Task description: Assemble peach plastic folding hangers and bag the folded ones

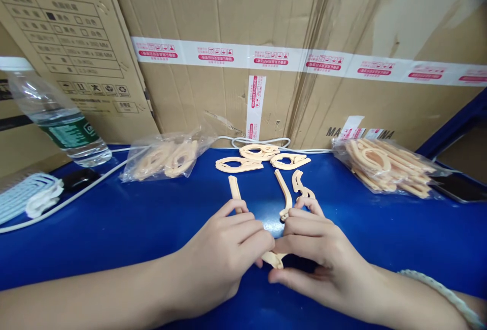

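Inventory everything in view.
Cardboard panels: several, brown, back
Printed tape: several strips, white-red, back
Tabletop: 1, blue, below
Plastic bottle: 1, clear, left
Slotted object: 1, pale blue, left
Crumpled wad: 1, white, left
Glossy object: 1, black, left
Cable: count unclear, white, left
Filled plastic bags: 2, clear, left, right
Flat slab: 1, black, right
Looped pieces: 3, peach, back centre
Curved strips: 3+, peach, centre
Held angled piece: 1, peach, front
Braided band: 1, pale, right wrist
Left grip, right grip: 2, bare, front
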The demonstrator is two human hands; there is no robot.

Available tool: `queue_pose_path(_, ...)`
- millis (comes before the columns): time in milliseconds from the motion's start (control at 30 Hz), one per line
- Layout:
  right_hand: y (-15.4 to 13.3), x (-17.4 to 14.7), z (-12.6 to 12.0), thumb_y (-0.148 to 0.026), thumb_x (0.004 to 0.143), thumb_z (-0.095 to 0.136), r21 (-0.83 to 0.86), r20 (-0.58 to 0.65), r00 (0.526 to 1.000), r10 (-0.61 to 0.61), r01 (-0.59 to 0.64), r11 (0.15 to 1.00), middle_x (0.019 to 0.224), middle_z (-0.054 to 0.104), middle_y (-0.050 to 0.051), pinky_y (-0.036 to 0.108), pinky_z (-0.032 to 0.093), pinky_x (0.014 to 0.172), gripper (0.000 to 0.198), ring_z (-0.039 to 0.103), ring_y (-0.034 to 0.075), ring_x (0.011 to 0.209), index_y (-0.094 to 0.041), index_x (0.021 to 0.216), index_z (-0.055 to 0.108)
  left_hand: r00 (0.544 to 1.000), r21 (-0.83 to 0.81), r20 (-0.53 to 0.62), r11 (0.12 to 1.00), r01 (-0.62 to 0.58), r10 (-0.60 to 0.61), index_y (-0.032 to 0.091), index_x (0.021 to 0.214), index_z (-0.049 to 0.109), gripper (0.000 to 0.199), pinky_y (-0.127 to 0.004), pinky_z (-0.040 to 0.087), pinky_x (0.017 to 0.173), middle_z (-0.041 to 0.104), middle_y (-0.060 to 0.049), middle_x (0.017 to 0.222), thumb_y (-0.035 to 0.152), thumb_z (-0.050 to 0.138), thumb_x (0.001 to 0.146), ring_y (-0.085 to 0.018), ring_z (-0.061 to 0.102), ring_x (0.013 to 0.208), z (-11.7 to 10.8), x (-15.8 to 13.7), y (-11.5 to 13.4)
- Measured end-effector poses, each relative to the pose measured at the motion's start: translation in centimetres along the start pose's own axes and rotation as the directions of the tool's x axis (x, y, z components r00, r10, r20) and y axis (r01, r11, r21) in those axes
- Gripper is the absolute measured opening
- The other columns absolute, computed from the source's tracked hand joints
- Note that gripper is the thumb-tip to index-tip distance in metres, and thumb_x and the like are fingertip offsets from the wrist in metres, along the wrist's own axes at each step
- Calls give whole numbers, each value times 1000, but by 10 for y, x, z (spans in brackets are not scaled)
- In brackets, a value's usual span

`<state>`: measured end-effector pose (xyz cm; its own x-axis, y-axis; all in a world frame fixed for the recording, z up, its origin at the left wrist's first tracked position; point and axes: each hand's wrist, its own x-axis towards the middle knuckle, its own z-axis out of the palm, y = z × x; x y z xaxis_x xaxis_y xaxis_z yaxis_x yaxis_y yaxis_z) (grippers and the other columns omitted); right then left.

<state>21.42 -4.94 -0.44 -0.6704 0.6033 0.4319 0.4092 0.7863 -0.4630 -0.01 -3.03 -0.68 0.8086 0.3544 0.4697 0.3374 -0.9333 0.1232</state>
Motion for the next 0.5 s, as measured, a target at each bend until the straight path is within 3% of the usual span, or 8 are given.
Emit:
queue_pose_path(100, 2, 1, 1, -32, 92, 68, 105, -23, 999, 25, -23, 994, 76, 63, 0, 34, 36, 79, 13, 55, 15, 73, -20, 92, 72, 995, 6, -88, 999, -51, 51, 17, 75, 54, 30, -33, 41, 78, 64, -1, 69, 1, 35, 93, -14, 55, 62, -1, -1, -2)
queue_pose_path(200, 9, 2, -2, -36, 93, 66, 186, -85, 987, 136, -118, 975, 66, 59, -2, 31, 37, 69, 20, 52, 14, 64, -19, 84, 70, 977, 63, -169, 990, -122, 131, 15, 79, 57, 33, -35, 39, 80, 66, -2, 71, 7, 34, 100, -15, 58, 66, -2, -3, -6)
queue_pose_path(267, 17, 3, -5, -36, 94, 65, 104, -131, 981, 141, -127, 986, 68, 58, -2, 34, 37, 74, 19, 53, 15, 67, -20, 86, 70, 978, 36, -163, 991, -129, 133, 14, 82, 59, 33, -35, 39, 82, 68, -2, 74, 7, 33, 102, -15, 59, 68, -5, -3, -10)
queue_pose_path(400, 31, 5, -8, -25, 98, 57, -195, -94, 994, 59, -77, 978, 103, 62, 6, 49, 26, 99, 11, 55, 24, 102, -25, 102, 67, 995, 2, -35, 996, -90, 90, 15, 88, 58, 26, -36, 41, 88, 68, -3, 82, 4, 37, 99, -16, 60, 78, -7, -4, -21)
queue_pose_path(500, 37, 6, -2, -20, 99, 50, -259, -48, 994, 101, -111, 960, 119, 57, 9, 52, 25, 101, 19, 48, 27, 117, -27, 104, 67, 1000, 28, 11, 999, -18, 17, 16, 92, 56, 22, -36, 44, 89, 67, -4, 88, 0, 41, 94, -19, 59, 88, -4, -5, -29)
